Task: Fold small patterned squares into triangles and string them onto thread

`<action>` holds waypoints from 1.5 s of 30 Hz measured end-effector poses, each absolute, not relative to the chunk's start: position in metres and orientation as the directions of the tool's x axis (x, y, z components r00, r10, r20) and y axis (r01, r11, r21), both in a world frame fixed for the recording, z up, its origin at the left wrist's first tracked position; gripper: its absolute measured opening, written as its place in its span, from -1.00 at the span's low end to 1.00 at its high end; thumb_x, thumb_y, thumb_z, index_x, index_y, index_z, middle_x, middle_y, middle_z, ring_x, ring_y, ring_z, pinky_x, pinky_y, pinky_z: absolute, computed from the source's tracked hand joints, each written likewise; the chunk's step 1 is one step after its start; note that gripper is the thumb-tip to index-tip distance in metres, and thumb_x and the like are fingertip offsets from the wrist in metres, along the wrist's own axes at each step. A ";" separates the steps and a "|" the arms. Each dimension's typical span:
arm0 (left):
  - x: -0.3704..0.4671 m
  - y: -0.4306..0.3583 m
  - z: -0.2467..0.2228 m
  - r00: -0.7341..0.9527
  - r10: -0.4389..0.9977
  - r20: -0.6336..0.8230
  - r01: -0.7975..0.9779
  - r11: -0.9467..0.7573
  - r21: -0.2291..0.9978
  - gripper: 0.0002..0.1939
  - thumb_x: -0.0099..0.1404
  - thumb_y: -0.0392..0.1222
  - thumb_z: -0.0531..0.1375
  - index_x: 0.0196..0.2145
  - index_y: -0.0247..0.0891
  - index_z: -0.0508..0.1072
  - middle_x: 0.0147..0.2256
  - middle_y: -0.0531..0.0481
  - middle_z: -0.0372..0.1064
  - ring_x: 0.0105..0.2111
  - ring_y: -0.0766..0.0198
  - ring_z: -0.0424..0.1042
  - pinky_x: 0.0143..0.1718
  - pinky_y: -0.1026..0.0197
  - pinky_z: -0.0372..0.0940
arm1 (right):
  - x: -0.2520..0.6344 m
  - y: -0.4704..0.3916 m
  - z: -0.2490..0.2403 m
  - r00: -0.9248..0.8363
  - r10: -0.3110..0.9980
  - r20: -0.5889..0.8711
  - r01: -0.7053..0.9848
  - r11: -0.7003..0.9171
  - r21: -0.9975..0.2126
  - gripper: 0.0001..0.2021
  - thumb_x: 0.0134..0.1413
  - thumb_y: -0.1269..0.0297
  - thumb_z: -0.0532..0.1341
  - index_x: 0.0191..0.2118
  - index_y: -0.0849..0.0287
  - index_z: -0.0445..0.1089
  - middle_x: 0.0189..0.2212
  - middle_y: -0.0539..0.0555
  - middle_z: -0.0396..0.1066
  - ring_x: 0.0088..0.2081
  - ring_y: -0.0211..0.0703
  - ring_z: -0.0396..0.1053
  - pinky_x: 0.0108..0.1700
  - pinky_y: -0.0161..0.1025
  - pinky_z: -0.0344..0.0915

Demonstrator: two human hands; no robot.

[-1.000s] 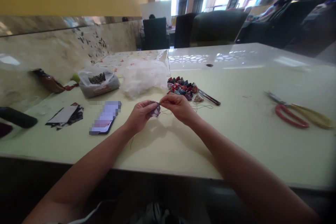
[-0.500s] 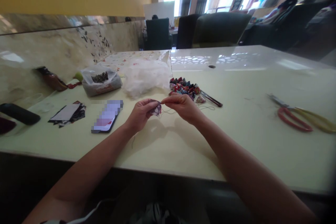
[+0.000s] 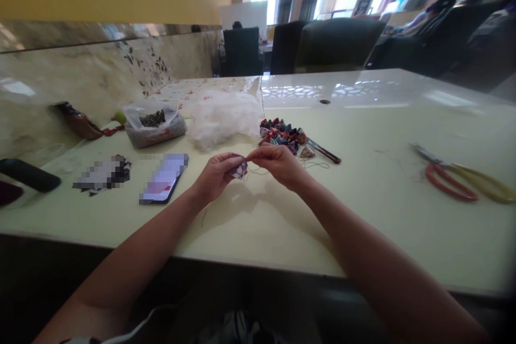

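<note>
My left hand [image 3: 216, 173] is closed on a small patterned fabric piece [image 3: 239, 169], pinched between thumb and fingers. Against the fabric's right edge, the fingertips of my right hand [image 3: 280, 164] are pressed together. What they pinch is too small to make out. A dark thread [image 3: 258, 173] trails below the right hand onto the table, and a loose end hangs near my left wrist. Just beyond my right hand lies a heap of small sewn fabric pieces [image 3: 278, 131] in mixed colours, with one patterned piece [image 3: 307, 152] apart from it.
A slim dark-handled tool [image 3: 324, 151] lies beside the heap. Large scissors [image 3: 453, 183] rest at the right. Behind my left hand are white stuffing [image 3: 223, 118] and a plastic bag [image 3: 157, 131] with dark bits. A phone [image 3: 165, 180] and fabric scraps [image 3: 102, 174] lie left.
Both hands keep almost the same place. The fabric piece has turned slightly in my left fingers, with more of its pale pattern showing.
</note>
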State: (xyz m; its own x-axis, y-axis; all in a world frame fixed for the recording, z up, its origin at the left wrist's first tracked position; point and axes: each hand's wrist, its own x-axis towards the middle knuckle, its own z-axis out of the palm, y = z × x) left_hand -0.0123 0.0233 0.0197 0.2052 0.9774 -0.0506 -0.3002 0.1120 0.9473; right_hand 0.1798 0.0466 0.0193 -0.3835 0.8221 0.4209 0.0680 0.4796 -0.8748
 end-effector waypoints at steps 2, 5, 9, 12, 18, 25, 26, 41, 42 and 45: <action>-0.013 0.024 0.019 0.208 0.977 -0.044 -0.297 0.106 0.949 -0.78 0.04 -0.14 0.45 -0.41 -0.34 0.59 -0.48 -0.02 0.49 -0.48 0.35 0.41 -0.36 0.26 0.29 | 0.178 0.046 0.018 -0.374 0.829 0.416 0.066 0.471 -0.880 -0.87 0.06 0.26 0.31 -0.35 0.15 0.61 -0.38 0.04 0.48 -0.31 -0.23 0.38 -0.16 -0.22 0.30; -0.013 0.025 0.018 0.208 0.978 -0.032 -0.283 0.091 0.955 -0.78 0.04 -0.13 0.45 -0.42 -0.33 0.58 -0.49 -0.03 0.49 -0.49 0.35 0.40 -0.39 0.27 0.28 | 0.176 0.046 0.017 -0.365 0.836 0.410 0.067 0.463 -0.884 -0.87 0.07 0.25 0.30 -0.34 0.16 0.59 -0.38 0.04 0.49 -0.31 -0.22 0.39 -0.18 -0.23 0.30; -0.012 0.025 0.015 0.209 0.977 -0.043 -0.265 0.099 0.959 -0.74 0.00 -0.10 0.47 -0.43 -0.34 0.59 -0.50 -0.02 0.48 -0.50 0.37 0.37 -0.42 0.29 0.25 | 0.173 0.043 0.016 -0.361 0.833 0.420 0.095 0.481 -0.872 -0.87 0.07 0.26 0.28 -0.39 0.18 0.52 -0.42 0.01 0.45 -0.33 -0.22 0.36 -0.21 -0.25 0.26; -0.011 0.024 0.014 0.178 0.983 -0.041 -0.246 0.085 0.965 -0.71 -0.04 -0.09 0.49 -0.43 -0.34 0.59 -0.50 -0.01 0.47 -0.52 0.40 0.35 -0.43 0.31 0.25 | 0.169 0.040 0.015 -0.339 0.848 0.408 0.130 0.472 -0.872 -0.88 0.09 0.27 0.25 -0.40 0.19 0.43 -0.50 -0.03 0.34 -0.39 -0.25 0.28 -0.29 -0.27 0.19; -0.011 0.022 0.010 0.113 0.990 0.079 -0.089 -0.069 0.994 -0.69 0.03 -0.05 0.47 -0.38 -0.34 0.60 -0.49 -0.02 0.49 -0.51 0.35 0.38 -0.40 0.28 0.26 | 0.158 0.030 0.015 -0.281 0.850 0.445 0.261 0.514 -0.817 -0.96 0.15 0.40 0.14 -0.30 0.14 0.31 -0.47 -0.04 0.31 -0.38 -0.22 0.25 -0.29 -0.29 0.15; -0.012 0.022 0.006 0.091 0.973 0.212 0.132 -0.223 0.966 -0.68 0.10 0.03 0.42 -0.42 -0.31 0.56 -0.51 0.00 0.45 -0.51 0.33 0.35 -0.41 0.27 0.26 | 0.154 0.027 0.015 -0.332 0.799 0.502 0.467 0.601 -0.649 -0.97 0.22 0.38 0.11 -0.27 0.14 0.26 -0.32 0.08 0.42 -0.29 -0.14 0.31 -0.22 -0.24 0.16; -0.012 0.022 0.006 0.093 0.969 0.229 0.167 -0.242 0.956 -0.69 0.11 0.03 0.41 -0.42 -0.30 0.56 -0.51 0.01 0.44 -0.51 0.33 0.33 -0.42 0.28 0.24 | 0.155 0.028 0.015 -0.329 0.807 0.490 0.493 0.589 -0.640 -0.97 0.23 0.39 0.10 -0.25 0.14 0.27 -0.32 0.08 0.42 -0.30 -0.13 0.31 -0.22 -0.23 0.15; -0.013 0.023 0.004 0.108 0.913 0.393 0.437 -0.399 0.806 -0.81 0.05 -0.15 0.35 -0.54 -0.27 0.45 -0.57 0.10 0.30 -0.49 0.34 0.20 -0.43 0.29 0.11 | 0.147 0.015 0.022 -0.438 0.650 0.622 0.640 0.711 -0.293 -0.85 0.13 0.54 0.11 -0.31 0.15 0.33 -0.19 0.19 0.47 -0.06 0.03 0.31 -0.02 -0.08 0.16; -0.013 0.024 0.004 0.105 0.912 0.396 0.457 -0.398 0.796 -0.80 0.05 -0.15 0.34 -0.56 -0.27 0.43 -0.59 0.11 0.27 -0.50 0.34 0.19 -0.44 0.30 0.10 | 0.146 0.013 0.023 -0.415 0.651 0.636 0.598 0.722 -0.349 -0.86 0.14 0.53 0.11 -0.33 0.14 0.31 -0.21 0.18 0.47 -0.08 0.01 0.32 -0.03 -0.09 0.18; -0.017 0.029 0.003 0.082 0.929 0.361 0.469 -0.356 0.808 -0.78 0.10 -0.09 0.30 -0.55 -0.28 0.44 -0.59 0.09 0.30 -0.51 0.34 0.21 -0.45 0.30 0.12 | 0.150 0.012 0.032 -0.249 0.729 0.637 0.313 0.683 -0.660 -0.88 0.23 0.38 0.12 -0.37 0.12 0.27 -0.31 0.12 0.46 -0.20 -0.10 0.38 -0.14 -0.17 0.28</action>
